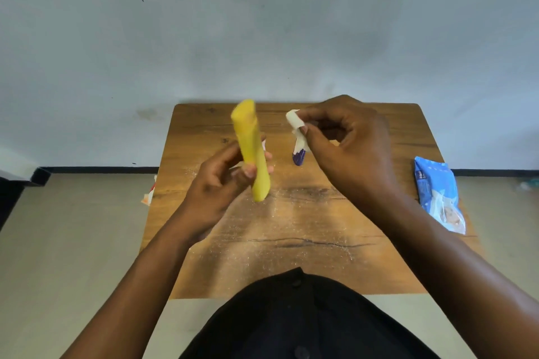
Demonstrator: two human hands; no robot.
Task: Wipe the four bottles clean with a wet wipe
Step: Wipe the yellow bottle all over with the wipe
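Observation:
My left hand (223, 181) grips a tall yellow bottle (251, 148), held above the wooden table (306, 230) and tilted with its upper end pointing away. My right hand (347, 146) pinches a folded white wet wipe (295, 121) between thumb and fingers, a short gap to the right of the yellow bottle. A white and purple bottle (299, 153) shows just below the wipe, partly hidden by my right hand. Whether it rests on the table I cannot tell.
A blue and white wet wipe pack (437, 194) lies at the table's right edge. A red and white item (149, 192) peeks out at the left edge. White dust specks the tabletop. A grey wall stands behind the table.

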